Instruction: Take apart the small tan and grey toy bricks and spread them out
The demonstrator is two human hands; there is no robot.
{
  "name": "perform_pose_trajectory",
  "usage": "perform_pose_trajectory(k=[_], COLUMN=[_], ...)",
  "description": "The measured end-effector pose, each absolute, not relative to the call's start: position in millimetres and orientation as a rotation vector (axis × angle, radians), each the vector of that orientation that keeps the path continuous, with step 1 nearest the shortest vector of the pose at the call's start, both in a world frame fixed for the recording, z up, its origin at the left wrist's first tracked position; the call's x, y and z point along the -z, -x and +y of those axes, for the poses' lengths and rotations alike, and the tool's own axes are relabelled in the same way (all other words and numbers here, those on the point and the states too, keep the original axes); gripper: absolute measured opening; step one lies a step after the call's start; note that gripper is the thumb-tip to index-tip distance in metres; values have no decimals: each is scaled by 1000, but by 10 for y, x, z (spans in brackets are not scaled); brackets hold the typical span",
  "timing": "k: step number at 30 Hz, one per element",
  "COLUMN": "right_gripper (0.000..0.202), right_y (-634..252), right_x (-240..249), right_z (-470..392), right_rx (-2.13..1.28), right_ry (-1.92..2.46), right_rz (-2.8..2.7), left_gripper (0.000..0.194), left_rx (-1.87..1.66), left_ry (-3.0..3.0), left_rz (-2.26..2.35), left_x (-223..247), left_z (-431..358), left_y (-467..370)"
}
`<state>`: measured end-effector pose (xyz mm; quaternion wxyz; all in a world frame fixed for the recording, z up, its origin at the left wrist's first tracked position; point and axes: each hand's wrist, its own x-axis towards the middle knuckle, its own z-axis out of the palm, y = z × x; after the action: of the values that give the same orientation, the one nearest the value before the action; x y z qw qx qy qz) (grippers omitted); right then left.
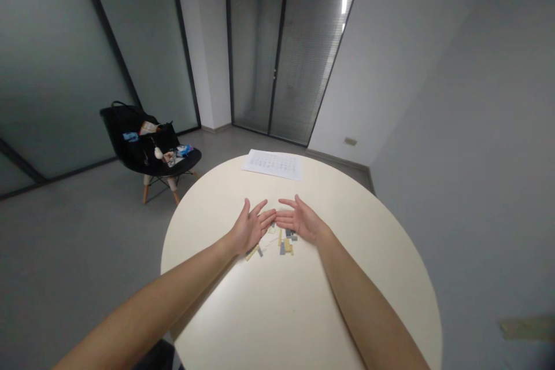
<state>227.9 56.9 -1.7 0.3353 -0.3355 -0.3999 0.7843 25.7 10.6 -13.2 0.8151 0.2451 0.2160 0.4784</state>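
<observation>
Chair (pixel 113 127) stood at the left, apart from the tabletop (pixel 368 254), its seat apparently serving as a shelf for a black bag (pixel 165 137) and loose packets (pixel 184 150); whatever brands these wrappers bore were too small to read; nearer, the left hand (pixel 247 232) reached in over the tabletop with its palm turned up and inward, its fingers loosely parted and closed on nothing that showed; just beside its heel lay a yellow strip (pixel 252 252) and a grey bar (pixel 260 251); ahead, near the far edge, a sheet (pixel 272 165) lay flat, perhaps put there to leave the near space free; it carried rows of small marks, none of them legible; the main cluster of yellow and grey pieces (pixel 287 247) sat on the tabletop between the wrists, partly screened by the hands; the right hand (pixel 306 224) mirrored the left, palm inward, its fingers also parted and gripping nothing visible; the tips of both met or nearly met, which of the two could not be told, so the hands seemed to form a loose fence beyond the pieces; farther right, low on the wall (pixel 390 40), was a small plate (pixel 350 141), presumably a socket, with no readable marking.
</observation>
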Motion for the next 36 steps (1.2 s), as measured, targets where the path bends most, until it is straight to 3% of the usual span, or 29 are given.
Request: perform_pose_trajectory(k=[36], right_gripper=[56], right_y=[-2473], right_x=[44], right_z=[231], right_rx=[-1961], right_ry=[858], right_rz=[-973], left_gripper=[82], left_rx=[-923], left_ry=[-519], left_rz=[410], left_x=[159], left_z=[-7], left_y=[-411])
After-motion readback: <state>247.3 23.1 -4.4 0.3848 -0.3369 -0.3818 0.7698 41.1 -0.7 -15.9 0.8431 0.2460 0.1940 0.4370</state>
